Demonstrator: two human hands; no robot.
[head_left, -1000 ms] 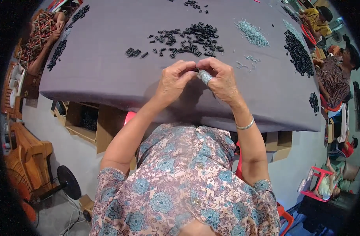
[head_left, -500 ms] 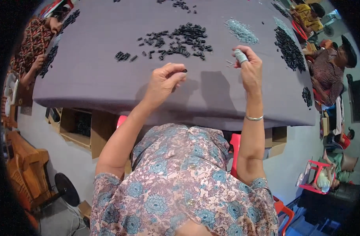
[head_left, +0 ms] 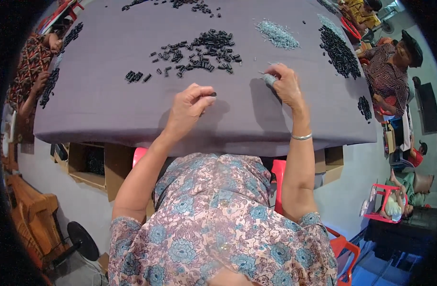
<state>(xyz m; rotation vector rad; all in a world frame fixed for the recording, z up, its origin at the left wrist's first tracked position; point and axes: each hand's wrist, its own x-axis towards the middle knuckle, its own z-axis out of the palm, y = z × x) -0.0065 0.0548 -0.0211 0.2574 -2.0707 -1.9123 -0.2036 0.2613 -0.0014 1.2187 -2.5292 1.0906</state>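
My left hand (head_left: 192, 106) is raised above the near part of the cloth-covered table, thumb and forefinger pinching a small black cylindrical piece (head_left: 213, 94). Over on the right, my right hand (head_left: 286, 86) is low over the cloth with its fingers curled down. A pale grey wrapping (head_left: 269, 79) covers one of its fingers. Beside those fingertips lie a few tiny thin silvery pieces (head_left: 261, 72); whatever the fingers pinch is hidden. Beyond my hands spreads a loose heap of black cylindrical pieces (head_left: 213, 45). Farther right is a pile of thin silvery pieces (head_left: 278, 34).
More black pieces (head_left: 340, 52) lie along the table's right side, with others (head_left: 49, 88) at the left edge. Co-workers sit on both sides, one in a patterned shirt (head_left: 387, 71). Cardboard boxes (head_left: 87, 167) stand under the table, and a black fan (head_left: 82, 240) at lower left.
My right hand has turned and come down toward the loose silvery pieces. My left hand keeps its pinch on the black piece. The whole view has shifted slightly.
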